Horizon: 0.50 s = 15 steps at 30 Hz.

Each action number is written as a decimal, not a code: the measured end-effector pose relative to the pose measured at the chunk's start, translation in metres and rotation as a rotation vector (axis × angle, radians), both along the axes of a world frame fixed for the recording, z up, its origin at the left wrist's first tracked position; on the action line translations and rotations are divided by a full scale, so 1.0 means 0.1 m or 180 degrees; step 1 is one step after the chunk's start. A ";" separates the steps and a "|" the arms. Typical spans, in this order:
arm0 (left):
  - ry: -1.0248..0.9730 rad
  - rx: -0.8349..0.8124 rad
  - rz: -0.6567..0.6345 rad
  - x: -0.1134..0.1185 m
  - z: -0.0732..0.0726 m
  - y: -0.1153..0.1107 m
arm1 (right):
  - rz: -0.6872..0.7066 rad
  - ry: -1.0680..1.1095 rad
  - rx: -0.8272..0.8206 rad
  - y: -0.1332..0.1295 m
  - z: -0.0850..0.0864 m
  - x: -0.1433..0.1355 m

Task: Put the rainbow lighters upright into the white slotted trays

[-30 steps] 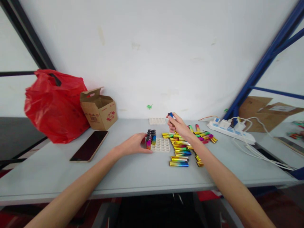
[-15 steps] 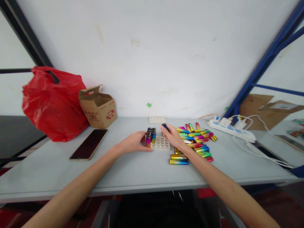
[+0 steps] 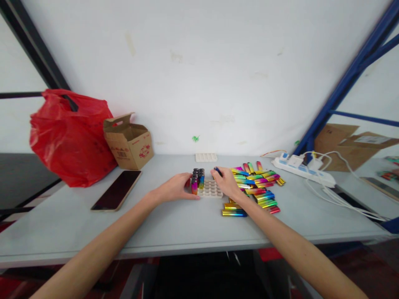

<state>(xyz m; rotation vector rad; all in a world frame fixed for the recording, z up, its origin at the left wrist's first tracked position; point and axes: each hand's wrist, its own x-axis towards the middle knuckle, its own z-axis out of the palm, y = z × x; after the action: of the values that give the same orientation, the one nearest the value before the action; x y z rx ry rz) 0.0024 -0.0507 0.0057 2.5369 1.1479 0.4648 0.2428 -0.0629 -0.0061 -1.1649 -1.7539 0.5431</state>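
My left hand (image 3: 176, 187) curves round the left end of a white tray with round holes (image 3: 212, 189), thumb along its front edge. Upright lighters (image 3: 194, 187) with dark tops and shiny multicoloured bodies fill the tray's left columns, close to those fingers. My right hand (image 3: 227, 181) is closed on a dark blue lighter (image 3: 218, 171), held tilted over the tray's back right part; its lower part is hidden by the fingers. To the right, a heap of shiny rainbow lighters (image 3: 264, 179) lies flat on the table, partly under my right forearm.
A second white tray (image 3: 206, 157) lies near the wall. On the left are a phone (image 3: 116, 191), an open cardboard box (image 3: 134, 145) and a red plastic bag (image 3: 71, 137). A white power strip (image 3: 304, 170) with plugs and cables lies at right on the grey table (image 3: 174, 232).
My right hand has come down slightly with the dark blue lighter, which now shows less above the fingers. My left hand stays at the tray's left end.
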 end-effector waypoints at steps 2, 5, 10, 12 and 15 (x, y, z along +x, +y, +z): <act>0.0018 0.0016 0.0001 0.00 0.00 0.00 | -0.0010 -0.0001 -0.0007 -0.01 0.00 -0.01; 0.0051 0.0016 -0.0012 0.00 0.00 0.00 | 0.0044 -0.0069 0.0006 -0.03 0.03 -0.01; -0.0016 0.0008 -0.0066 -0.01 -0.03 0.02 | 0.0465 -0.0478 0.0090 -0.09 0.09 0.03; -0.0013 0.0013 -0.0085 -0.02 -0.04 0.03 | 0.0526 -0.0849 0.0435 -0.10 0.10 0.04; -0.0031 0.0011 -0.0061 -0.01 -0.04 0.02 | 0.0544 -0.1347 0.0483 -0.09 0.09 0.06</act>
<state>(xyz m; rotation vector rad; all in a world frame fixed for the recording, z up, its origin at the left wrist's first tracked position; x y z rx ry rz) 0.0013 -0.0484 0.0021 2.5434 1.1194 0.4740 0.2491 -0.0719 0.0029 -1.0825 -2.2294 0.2660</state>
